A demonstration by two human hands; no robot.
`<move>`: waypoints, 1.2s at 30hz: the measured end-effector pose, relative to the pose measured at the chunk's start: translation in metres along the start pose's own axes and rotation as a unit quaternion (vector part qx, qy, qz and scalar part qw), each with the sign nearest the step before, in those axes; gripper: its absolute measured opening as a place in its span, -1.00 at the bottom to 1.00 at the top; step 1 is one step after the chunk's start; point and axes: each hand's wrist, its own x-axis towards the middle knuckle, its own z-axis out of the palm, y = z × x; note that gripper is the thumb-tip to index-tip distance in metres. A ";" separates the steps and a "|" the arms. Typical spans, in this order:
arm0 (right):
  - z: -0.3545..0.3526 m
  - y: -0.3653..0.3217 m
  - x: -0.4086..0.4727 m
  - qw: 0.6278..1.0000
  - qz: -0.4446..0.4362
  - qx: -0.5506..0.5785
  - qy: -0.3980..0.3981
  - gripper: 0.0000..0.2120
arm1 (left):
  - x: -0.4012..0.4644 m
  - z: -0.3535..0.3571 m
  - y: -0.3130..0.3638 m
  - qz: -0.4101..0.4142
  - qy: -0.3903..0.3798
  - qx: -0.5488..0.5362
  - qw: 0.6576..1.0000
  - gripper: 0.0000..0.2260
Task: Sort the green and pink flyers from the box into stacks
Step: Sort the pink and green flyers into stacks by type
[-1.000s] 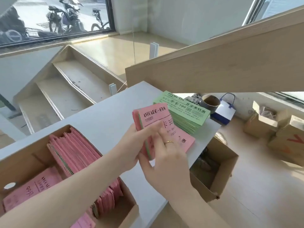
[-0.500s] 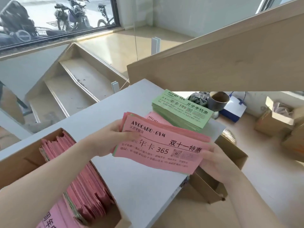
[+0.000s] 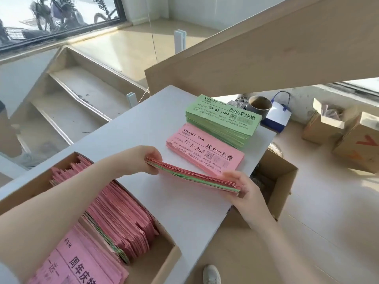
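**A:** Where's the bundle being sorted right now?

**B:** A mixed bundle of flyers (image 3: 192, 177), pink with green edges showing through, is held flat just above the white table (image 3: 123, 130). The left hand (image 3: 148, 159) grips its near-left end, fingers curled around it. The right hand (image 3: 240, 184) pinches the other end, thumb on top.

**A:** And what's already sorted?

**B:** At about one o'clock from the bundle lies the pink stack (image 3: 205, 151), thin, only a few sheets by the look of it. Just beyond, further toward one o'clock and touching or nearly touching it, sits the green stack (image 3: 222, 124), much thicker.

**A:** So nearly finished?

**B:** I'd judge not. The cardboard box (image 3: 164, 261) at seven o'clock from the bundle holds a thick row of mostly pink flyers standing on edge, with a few green edges among them, plus another pink batch lying flat at its near end. That's far more than what lies sorted on the table.

**A:** Anything else about?

**B:** Off the table's far edge, at two o'clock, there's a brown cup (image 3: 259, 105) and a blue-and-white paper bag (image 3: 276, 117). An open carton (image 3: 274, 181) sits on the floor at three o'clock, with more cartons further right.
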 end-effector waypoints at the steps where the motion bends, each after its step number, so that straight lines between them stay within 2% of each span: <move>1: 0.003 0.000 -0.001 1.000 -0.002 -0.005 0.005 -0.64 | 0.001 0.001 -0.001 0.003 0.009 0.019 1.000 -0.83; 5: 0.014 -0.006 -0.005 0.997 -0.004 0.027 0.067 -0.66 | -0.002 -0.003 0.002 0.031 0.044 0.023 0.998 -0.90; 9: 0.016 -0.010 -0.009 0.992 -0.038 0.040 0.109 -0.68 | -0.009 -0.010 0.002 0.063 0.128 -0.040 0.989 -0.82; 15: 0.026 0.009 -0.011 0.998 0.058 -0.019 0.020 -0.61 | 0.008 -0.001 -0.008 -0.055 0.039 -0.029 0.997 -0.73; 18: 0.026 0.008 -0.008 0.997 0.067 -0.028 0.023 -0.57 | 0.012 -0.002 -0.004 -0.066 0.040 -0.034 0.996 -0.71; 23: 0.025 0.002 -0.001 0.996 0.070 -0.033 0.043 -0.62 | 0.015 0.001 -0.006 -0.054 0.024 -0.120 0.991 -0.80; 26: 0.017 -0.008 0.014 0.991 0.093 0.045 0.086 -0.70 | 0.026 -0.003 0.007 -0.016 0.050 -0.168 0.984 -0.83; 28: 0.011 -0.014 0.026 0.986 0.121 0.085 0.080 -0.75 | 0.038 -0.007 0.017 0.004 0.096 -0.187 0.978 -0.87; 31: -0.001 -0.019 0.051 0.976 0.194 0.080 0.054 -0.75 | 0.064 -0.012 0.032 -0.010 0.175 -0.171 0.970 -0.93; 36: -0.010 -0.018 0.073 0.960 0.267 0.078 0.024 -0.78 | 0.102 -0.007 0.036 -0.024 0.180 -0.183 0.966 -0.92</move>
